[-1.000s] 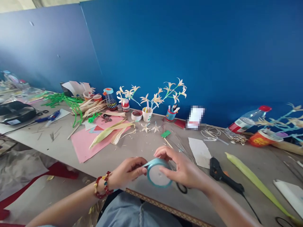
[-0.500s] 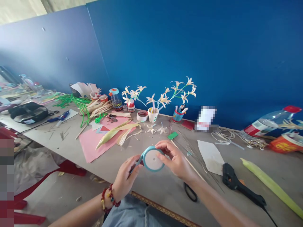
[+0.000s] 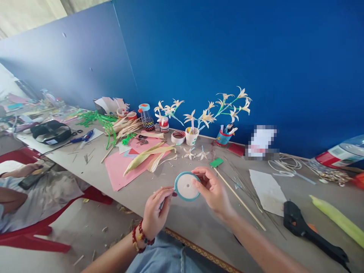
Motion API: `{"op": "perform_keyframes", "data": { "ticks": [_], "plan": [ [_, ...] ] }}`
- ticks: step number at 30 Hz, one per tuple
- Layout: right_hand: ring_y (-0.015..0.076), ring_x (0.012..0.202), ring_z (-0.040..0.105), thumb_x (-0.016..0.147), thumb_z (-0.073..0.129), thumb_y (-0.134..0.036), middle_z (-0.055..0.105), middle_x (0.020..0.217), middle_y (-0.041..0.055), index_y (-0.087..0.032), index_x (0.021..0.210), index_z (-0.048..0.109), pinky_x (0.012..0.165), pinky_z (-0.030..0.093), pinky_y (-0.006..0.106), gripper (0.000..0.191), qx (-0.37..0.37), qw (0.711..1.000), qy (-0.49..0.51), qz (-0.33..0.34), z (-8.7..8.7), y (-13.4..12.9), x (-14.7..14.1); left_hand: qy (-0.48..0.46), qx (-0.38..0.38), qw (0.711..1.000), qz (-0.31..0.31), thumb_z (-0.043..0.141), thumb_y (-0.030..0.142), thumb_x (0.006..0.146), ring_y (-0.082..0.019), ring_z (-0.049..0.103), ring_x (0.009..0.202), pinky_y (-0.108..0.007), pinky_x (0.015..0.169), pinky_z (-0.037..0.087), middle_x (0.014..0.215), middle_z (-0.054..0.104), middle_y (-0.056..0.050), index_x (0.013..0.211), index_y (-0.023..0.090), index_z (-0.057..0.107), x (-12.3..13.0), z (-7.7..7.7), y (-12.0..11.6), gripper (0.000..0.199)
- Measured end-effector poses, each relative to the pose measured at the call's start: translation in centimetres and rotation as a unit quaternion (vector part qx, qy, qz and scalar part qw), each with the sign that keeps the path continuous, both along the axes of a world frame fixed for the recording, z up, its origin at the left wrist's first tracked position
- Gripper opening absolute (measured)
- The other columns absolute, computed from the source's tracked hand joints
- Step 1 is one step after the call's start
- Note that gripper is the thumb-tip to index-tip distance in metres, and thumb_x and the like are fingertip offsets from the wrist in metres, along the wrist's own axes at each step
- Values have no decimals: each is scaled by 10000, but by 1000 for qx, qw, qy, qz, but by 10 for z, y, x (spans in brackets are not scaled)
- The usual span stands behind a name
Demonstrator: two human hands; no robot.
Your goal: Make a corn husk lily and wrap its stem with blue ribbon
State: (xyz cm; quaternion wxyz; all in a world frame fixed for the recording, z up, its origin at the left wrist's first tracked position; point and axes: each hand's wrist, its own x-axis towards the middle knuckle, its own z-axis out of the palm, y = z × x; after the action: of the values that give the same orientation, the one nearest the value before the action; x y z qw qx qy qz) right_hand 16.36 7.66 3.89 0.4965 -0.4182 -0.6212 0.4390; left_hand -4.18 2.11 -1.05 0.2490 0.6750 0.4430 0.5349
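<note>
A spool of light blue ribbon [image 3: 183, 187] with a pale round face is held up over the near part of the table. My right hand [image 3: 213, 191] grips it from the right, thumb on the face and fingers behind the rim. At the spool's left edge, my left hand [image 3: 159, 206] is closed in a pinch on the ribbon there, most of which its fingers hide. Two loose cream flowers [image 3: 189, 153] lie on the table beyond the spool. Behind them, branches of similar flowers stand in a white cup [image 3: 192, 136].
A black glue gun [image 3: 295, 220], white paper [image 3: 267, 191] and a thin stick [image 3: 240, 199] lie to the right. Corn husks [image 3: 142, 157] rest on pink paper [image 3: 113, 170] to the left. Another person's hand [image 3: 30, 169] shows at far left, beside a red stool [image 3: 57, 237].
My view has turned left, so the table's things sit further right and another person has come into view. The spool faces me more squarely, and less ribbon shows by my left hand.
</note>
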Motion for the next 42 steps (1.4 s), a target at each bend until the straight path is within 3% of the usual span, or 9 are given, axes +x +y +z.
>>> {"op": "perform_keyframes", "data": {
  "ticks": [4, 11, 14, 17, 21, 28, 31, 36, 42],
  "plan": [
    [200, 836, 664, 869, 644, -380, 674, 984, 68, -224, 1082, 570, 679, 572, 294, 275, -46, 998, 30, -19, -2, -5, -9, -17, -17, 998, 54, 602, 169, 892, -217, 703, 910, -302, 833, 536, 1119, 731, -89, 1116, 241, 688, 4, -3, 0, 250],
    [209, 1001, 622, 890, 626, -337, 526, 1340, 116, -254, 1252, 479, 756, 574, 319, 399, -33, 998, 49, -15, -14, -9, -22, -110, -66, 989, 80, 614, 239, 898, -198, 685, 886, -264, 760, 551, 1014, 722, -86, 1032, 193, 648, 5, 12, 12, 145],
    [198, 962, 612, 893, 601, -288, 510, 1365, 109, -263, 1331, 440, 763, 566, 332, 468, -27, 999, -9, 32, -8, -7, -20, -106, -48, 990, 73, 606, 233, 901, -223, 682, 965, -290, 813, 544, 1058, 718, -104, 1019, 190, 665, -1, 21, 15, 139],
    [213, 999, 621, 869, 624, -245, 607, 1263, 72, -275, 1367, 462, 884, 525, 375, 525, -6, 987, -104, 125, 6, -1, -16, -11, 3, 1000, 28, 603, 180, 893, -226, 683, 987, -314, 871, 520, 1042, 736, -96, 1001, 203, 697, -9, 32, 17, 145],
    [238, 1092, 619, 905, 611, -282, 677, 1194, 43, -270, 1212, 623, 929, 489, 361, 308, 12, 974, -151, 170, 21, 3, -21, 43, 32, 999, 1, 565, 164, 915, -214, 678, 991, -322, 885, 514, 1052, 737, -94, 1051, 207, 709, -13, 43, 17, 202],
    [227, 963, 646, 926, 569, -364, 670, 1122, 64, -251, 1163, 587, 742, 522, 315, 263, -20, 996, -64, 62, 3, -1, -34, -17, -25, 998, 60, 600, 210, 914, -234, 644, 1053, -328, 885, 527, 1167, 698, -112, 1200, 218, 660, -9, 26, 10, 292],
    [225, 959, 639, 905, 599, -371, 667, 1083, 65, -241, 1152, 566, 779, 517, 327, 281, -31, 995, -66, 75, 1, 0, -33, -15, -10, 998, 60, 584, 206, 922, -224, 648, 1016, -322, 863, 530, 1124, 707, -101, 1159, 221, 683, -12, 29, 11, 258],
    [228, 943, 634, 878, 640, -346, 685, 1084, 43, -254, 1172, 602, 765, 497, 320, 311, -22, 980, -127, 151, 15, 7, -32, 37, -10, 999, 23, 586, 208, 920, -208, 647, 957, -324, 852, 520, 1046, 709, -89, 1116, 215, 680, -15, 42, 17, 217],
    [224, 932, 624, 859, 646, -382, 660, 1042, 60, -223, 1099, 568, 733, 504, 309, 298, -70, 992, -17, 107, 3, 5, -41, -102, -53, 992, 60, 632, 252, 896, -203, 630, 997, -300, 830, 542, 1072, 661, -84, 1092, 208, 626, -9, 24, 14, 201]
  ]
}}
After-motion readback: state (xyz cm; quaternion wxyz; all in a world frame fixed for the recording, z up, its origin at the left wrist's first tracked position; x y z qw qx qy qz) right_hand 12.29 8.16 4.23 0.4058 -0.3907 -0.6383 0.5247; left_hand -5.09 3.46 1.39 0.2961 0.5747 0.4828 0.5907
